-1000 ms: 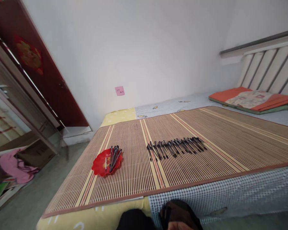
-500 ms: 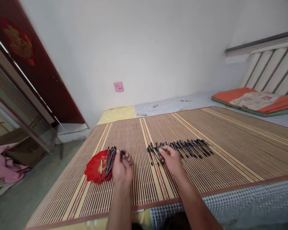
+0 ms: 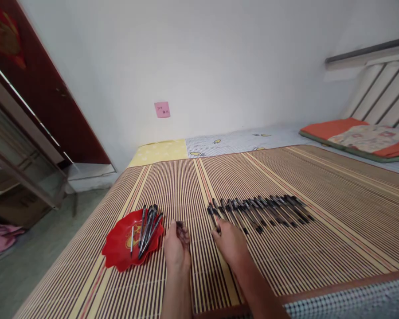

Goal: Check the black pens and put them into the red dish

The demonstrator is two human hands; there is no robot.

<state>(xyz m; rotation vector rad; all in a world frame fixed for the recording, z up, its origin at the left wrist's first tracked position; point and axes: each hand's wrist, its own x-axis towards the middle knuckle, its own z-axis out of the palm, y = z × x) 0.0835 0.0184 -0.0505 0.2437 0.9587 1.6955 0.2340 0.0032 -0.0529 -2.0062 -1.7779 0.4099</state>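
Observation:
Close to the red scalloped dish, my left hand [image 3: 177,244] is closed with its palm turned up. A short black end of what looks like a pen [image 3: 179,223] shows between its thumb and fingers; the rest is hidden. My right hand [image 3: 232,243] is lowered, palm down, at the left end of a slanted row of black pens [image 3: 262,210]. Its thumb and fingertips are pinched at the near end of a pen [image 3: 213,217] there. The dish [image 3: 115,241] holds several dark pens [image 3: 149,230] and one thin white stick [image 3: 132,241].
A striped bamboo mat [image 3: 173,186] covers the bed under everything. A folded orange and floral cloth [image 3: 362,137] lies at the back right, near the white bed rails [image 3: 385,88]. A pink note [image 3: 162,109] is stuck on the wall. A red door [image 3: 53,97] stands at left.
My right hand has come down from above the row toward the near ends of the leftmost pens. My left hand is farther from the dish. The whole view has shifted slightly.

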